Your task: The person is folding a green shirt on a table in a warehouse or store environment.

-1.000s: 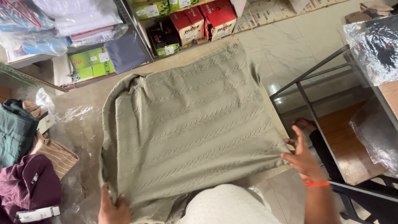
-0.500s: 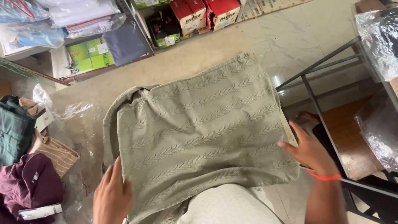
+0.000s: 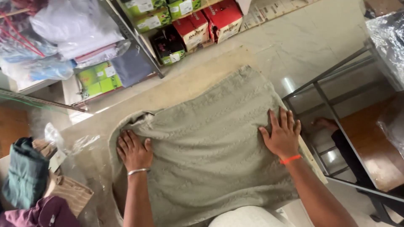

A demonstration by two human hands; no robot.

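Note:
A grey-green cable-knit sweater lies folded flat on a beige table. My left hand, with a silver bracelet at the wrist, presses flat on the sweater's left side near the bunched collar. My right hand, with an orange wrist band, lies flat with fingers spread on the sweater's right edge. Neither hand grips anything.
Folded clothes, a dark green one, a tan striped one and a maroon one, sit at the left on clear plastic wrap. Shelves hold red boxes, green boxes and bagged garments. A metal frame table stands right.
Both hands have moved up from the sweater's near edge onto its middle and now press flat on it. The view has tilted and shifted.

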